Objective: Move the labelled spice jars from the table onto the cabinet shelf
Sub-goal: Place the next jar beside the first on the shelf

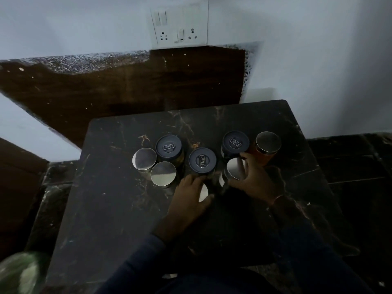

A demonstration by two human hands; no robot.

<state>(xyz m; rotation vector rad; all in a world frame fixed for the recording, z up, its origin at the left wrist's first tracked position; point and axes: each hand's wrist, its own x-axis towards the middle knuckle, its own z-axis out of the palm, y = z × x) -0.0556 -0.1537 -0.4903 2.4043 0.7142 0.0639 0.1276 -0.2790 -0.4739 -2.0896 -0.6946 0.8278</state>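
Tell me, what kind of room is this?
Probably a home kitchen corner: spice jars stand on a dark marble-look table, with a wall socket panel above a speckled stone counter.

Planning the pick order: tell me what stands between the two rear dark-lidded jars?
Nothing: bare tabletop separates the left jar from the right jar in the head view.

Both hands reach forward, low over the table.
Left hand [191, 192] lies palm-down, fingers curled; right hand [253, 177] curls sideways in a grasp.
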